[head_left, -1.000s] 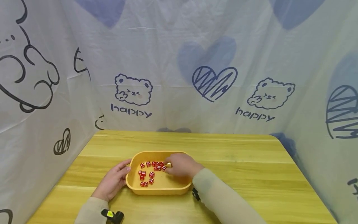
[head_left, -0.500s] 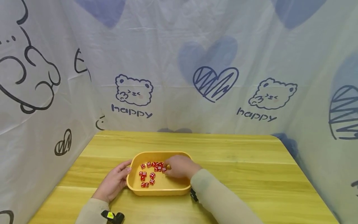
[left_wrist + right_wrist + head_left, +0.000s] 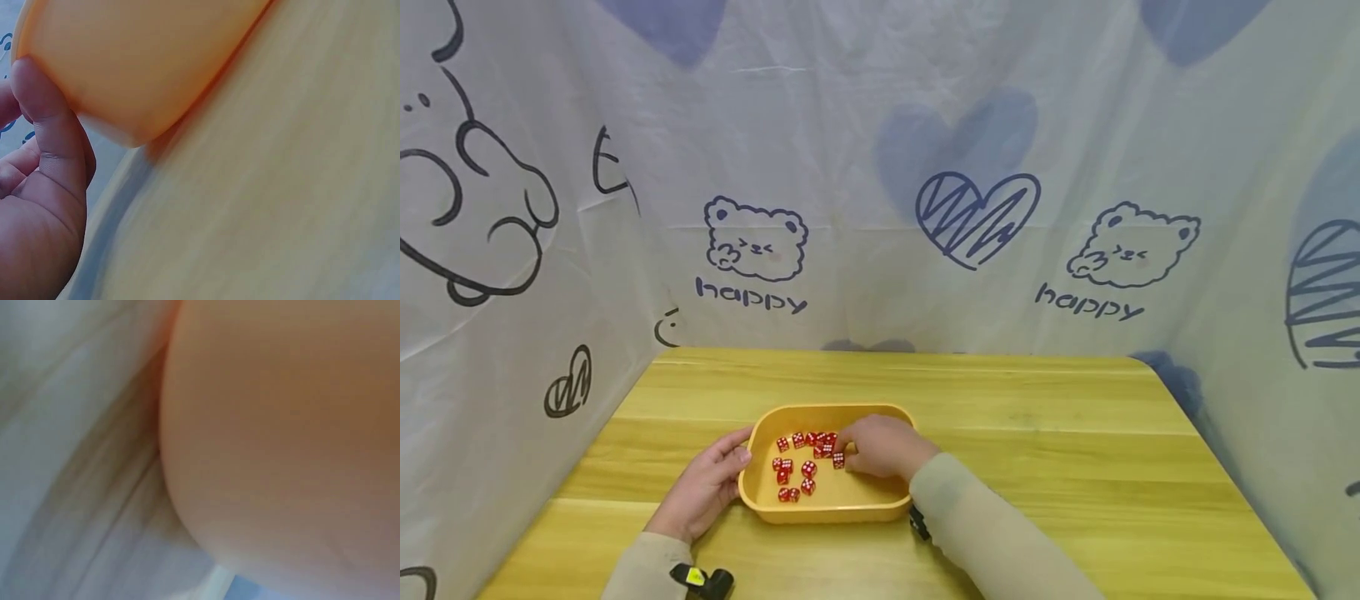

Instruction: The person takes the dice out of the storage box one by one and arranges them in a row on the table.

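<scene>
A yellow plastic tray (image 3: 829, 514) sits on the wooden table with several red dice with white pips (image 3: 784, 472) inside. At its left end my left hand (image 3: 703, 487) holds the wall, the thumb (image 3: 44, 100) against the outside near the rim in the left wrist view. Inside the tray, toward the right, my right hand (image 3: 886, 447) has its thumb and index finger at one red die (image 3: 838, 461), apparently pinching it. More dice (image 3: 822, 442) cluster at the back beside those fingertips. The right wrist view is blurred and shows mostly the tray's outer wall (image 3: 281, 437).
The yellow wood-grain table (image 3: 1037, 467) extends around the tray on all sides. Pale printed cloth (image 3: 865, 292) with bears and hearts encloses the back and both sides. A black wrist strap with camera (image 3: 703, 579) sits on the left sleeve.
The die at my right fingertips has moved slightly toward the near side, away from the back cluster. My right hand has shifted a little with it; the left hand stays at the tray.
</scene>
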`<state>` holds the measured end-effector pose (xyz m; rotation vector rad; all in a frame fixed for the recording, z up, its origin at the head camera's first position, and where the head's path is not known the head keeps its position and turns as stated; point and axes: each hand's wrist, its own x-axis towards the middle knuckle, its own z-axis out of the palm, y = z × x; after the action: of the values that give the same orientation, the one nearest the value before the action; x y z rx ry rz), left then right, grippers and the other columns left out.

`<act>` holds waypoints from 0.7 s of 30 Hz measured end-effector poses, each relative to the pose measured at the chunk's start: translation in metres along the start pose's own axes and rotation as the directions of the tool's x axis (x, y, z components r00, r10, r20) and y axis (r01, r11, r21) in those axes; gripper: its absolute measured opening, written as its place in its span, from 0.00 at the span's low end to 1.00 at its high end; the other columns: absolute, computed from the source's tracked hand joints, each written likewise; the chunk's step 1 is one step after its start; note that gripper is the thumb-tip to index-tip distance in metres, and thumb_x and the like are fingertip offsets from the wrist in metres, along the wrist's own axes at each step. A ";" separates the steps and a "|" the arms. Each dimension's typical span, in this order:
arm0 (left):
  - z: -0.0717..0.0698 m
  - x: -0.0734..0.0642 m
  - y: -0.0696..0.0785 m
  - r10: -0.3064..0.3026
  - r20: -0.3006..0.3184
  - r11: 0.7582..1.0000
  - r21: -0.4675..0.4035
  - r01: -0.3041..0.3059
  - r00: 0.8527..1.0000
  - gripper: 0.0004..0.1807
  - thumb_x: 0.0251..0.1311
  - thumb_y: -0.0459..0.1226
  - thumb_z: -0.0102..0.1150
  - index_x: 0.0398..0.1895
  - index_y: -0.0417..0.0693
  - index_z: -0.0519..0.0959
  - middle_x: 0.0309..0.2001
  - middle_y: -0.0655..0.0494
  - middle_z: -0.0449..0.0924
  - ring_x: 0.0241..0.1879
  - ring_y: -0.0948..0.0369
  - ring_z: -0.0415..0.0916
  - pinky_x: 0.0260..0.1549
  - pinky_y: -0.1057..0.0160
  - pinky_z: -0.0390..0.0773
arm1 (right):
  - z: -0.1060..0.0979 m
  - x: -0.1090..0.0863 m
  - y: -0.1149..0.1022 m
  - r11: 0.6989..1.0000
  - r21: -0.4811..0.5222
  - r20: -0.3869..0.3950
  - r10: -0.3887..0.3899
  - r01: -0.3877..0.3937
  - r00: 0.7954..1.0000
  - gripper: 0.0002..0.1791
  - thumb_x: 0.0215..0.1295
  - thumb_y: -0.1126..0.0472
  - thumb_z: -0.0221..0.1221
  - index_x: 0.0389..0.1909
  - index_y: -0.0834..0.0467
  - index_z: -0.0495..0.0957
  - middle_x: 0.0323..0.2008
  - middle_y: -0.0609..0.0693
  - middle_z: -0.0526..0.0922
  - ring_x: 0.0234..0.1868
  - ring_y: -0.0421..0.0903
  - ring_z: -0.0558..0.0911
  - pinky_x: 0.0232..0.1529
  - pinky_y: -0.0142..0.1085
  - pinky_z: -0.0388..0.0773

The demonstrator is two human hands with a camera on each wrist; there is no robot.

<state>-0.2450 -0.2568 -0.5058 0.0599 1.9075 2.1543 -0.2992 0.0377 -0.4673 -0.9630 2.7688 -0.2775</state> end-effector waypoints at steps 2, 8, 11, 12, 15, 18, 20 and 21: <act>0.000 0.000 0.001 -0.004 -0.002 1.000 -0.007 0.004 1.000 0.32 0.78 0.35 0.48 0.79 0.36 0.52 0.52 0.47 0.73 0.44 0.61 0.76 0.40 0.63 0.83 | 0.000 0.000 0.000 1.000 0.007 -0.002 -0.004 0.004 1.000 0.11 0.67 0.48 0.64 0.49 0.38 0.85 0.51 0.35 0.83 0.53 0.40 0.80 0.59 0.38 0.74; 0.001 0.000 0.000 -0.003 -0.004 1.000 -0.007 0.003 1.000 0.32 0.77 0.35 0.48 0.79 0.35 0.52 0.53 0.46 0.73 0.44 0.61 0.76 0.39 0.63 0.83 | 0.005 0.001 0.001 0.999 0.005 -0.016 -0.034 0.034 0.999 0.11 0.67 0.50 0.65 0.48 0.37 0.86 0.48 0.34 0.84 0.47 0.37 0.79 0.55 0.37 0.75; 0.000 0.001 -0.002 0.001 -0.002 1.000 -0.004 -0.001 1.000 0.33 0.77 0.35 0.49 0.79 0.35 0.52 0.53 0.46 0.73 0.44 0.61 0.77 0.39 0.63 0.83 | 0.006 0.001 0.000 0.999 0.004 -0.020 -0.036 0.036 0.999 0.10 0.67 0.50 0.64 0.48 0.37 0.86 0.46 0.34 0.83 0.44 0.36 0.78 0.54 0.36 0.75; 0.000 0.001 -0.002 0.003 -0.002 1.000 -0.003 -0.003 1.000 0.33 0.77 0.35 0.49 0.79 0.35 0.52 0.53 0.46 0.73 0.44 0.61 0.77 0.39 0.63 0.83 | 0.006 0.001 0.000 0.999 0.005 -0.021 -0.034 0.034 0.999 0.10 0.67 0.50 0.64 0.48 0.37 0.86 0.45 0.34 0.83 0.44 0.36 0.78 0.53 0.36 0.75; 0.000 0.002 -0.004 0.010 -0.010 1.000 -0.003 -0.010 1.000 0.33 0.77 0.35 0.50 0.78 0.35 0.53 0.51 0.47 0.73 0.42 0.61 0.77 0.38 0.63 0.83 | 0.005 0.000 -0.001 0.999 0.006 -0.026 -0.032 0.033 0.999 0.10 0.68 0.50 0.64 0.47 0.37 0.86 0.45 0.34 0.83 0.43 0.36 0.78 0.53 0.36 0.76; -0.001 0.002 -0.004 0.013 -0.013 1.000 -0.005 -0.013 1.000 0.32 0.77 0.35 0.50 0.78 0.35 0.53 0.49 0.49 0.72 0.41 0.62 0.76 0.38 0.64 0.83 | 0.002 -0.002 -0.003 0.999 0.008 -0.033 -0.035 0.035 0.999 0.09 0.68 0.50 0.64 0.47 0.38 0.86 0.45 0.34 0.84 0.44 0.36 0.79 0.53 0.36 0.76; -0.001 0.002 -0.004 0.015 -0.012 1.000 -0.005 -0.015 1.000 0.32 0.77 0.35 0.50 0.78 0.35 0.53 0.49 0.49 0.72 0.41 0.62 0.76 0.38 0.65 0.83 | 0.001 -0.002 -0.004 0.999 0.010 -0.037 -0.037 0.038 0.999 0.09 0.68 0.50 0.64 0.46 0.38 0.86 0.44 0.34 0.84 0.44 0.36 0.79 0.52 0.35 0.77; -0.001 0.003 -0.004 0.016 -0.009 1.000 -0.007 -0.016 1.000 0.32 0.77 0.35 0.50 0.78 0.35 0.53 0.49 0.48 0.72 0.41 0.62 0.76 0.38 0.64 0.83 | 0.000 -0.003 -0.004 0.999 0.012 -0.040 -0.039 0.040 0.998 0.09 0.68 0.50 0.64 0.46 0.39 0.86 0.44 0.34 0.84 0.44 0.36 0.79 0.52 0.35 0.77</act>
<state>-0.2471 -0.2568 -0.5100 0.0643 1.9108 2.1744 -0.2949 0.0363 -0.4665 -1.0206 2.7828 -0.3233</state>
